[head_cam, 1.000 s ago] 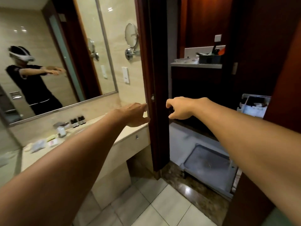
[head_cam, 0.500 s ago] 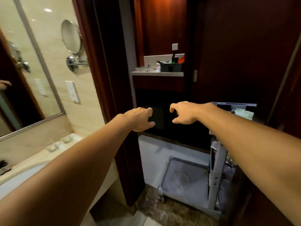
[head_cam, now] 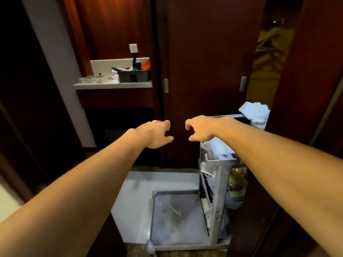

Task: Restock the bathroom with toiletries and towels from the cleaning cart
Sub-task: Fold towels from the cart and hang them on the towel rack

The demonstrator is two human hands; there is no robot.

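Grey metal cleaning cart stands low right of my arms, crumpled white towel on its top far-right corner. My right hand is nearer it; left hand alongside. Both loosely curled, holding nothing.

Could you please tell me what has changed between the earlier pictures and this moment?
The view swung right, away from the bathroom mirror and counter, toward the cleaning cart, whose white towels now show. The left hand and right hand stay outstretched, loosely curled and empty.
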